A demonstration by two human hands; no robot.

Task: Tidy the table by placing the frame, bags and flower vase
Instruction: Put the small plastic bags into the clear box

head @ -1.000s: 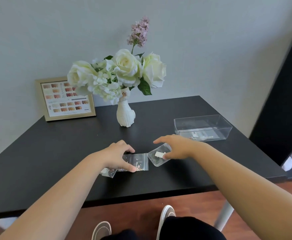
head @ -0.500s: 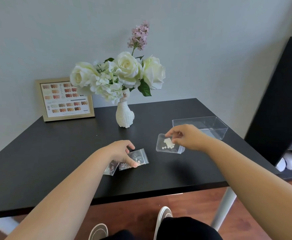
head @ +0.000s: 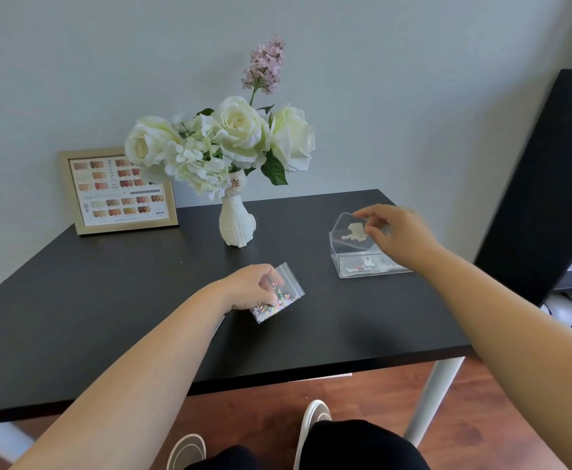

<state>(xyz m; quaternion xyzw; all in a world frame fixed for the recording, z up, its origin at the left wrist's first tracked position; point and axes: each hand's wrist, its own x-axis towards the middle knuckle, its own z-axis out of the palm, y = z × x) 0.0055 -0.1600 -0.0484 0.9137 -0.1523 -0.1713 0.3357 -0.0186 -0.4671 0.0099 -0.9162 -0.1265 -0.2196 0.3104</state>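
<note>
My right hand pinches a small clear bag of white pieces and holds it over the clear plastic box at the table's right side. My left hand grips a clear bag of glittery pieces, lifted a little off the black table near the front middle. A white cat-shaped vase with white roses and a lilac sprig stands at the back centre. A gold picture frame with a nail colour chart leans on the wall at the back left.
The clear box has another small bag lying on its floor. A tall black shelf unit stands close to the table's right edge. My shoes and the wooden floor show below the table's front edge.
My right hand carried the white-piece bag rightward and up, over the clear box. My left hand closed on the glitter bag and raised it from the table.
</note>
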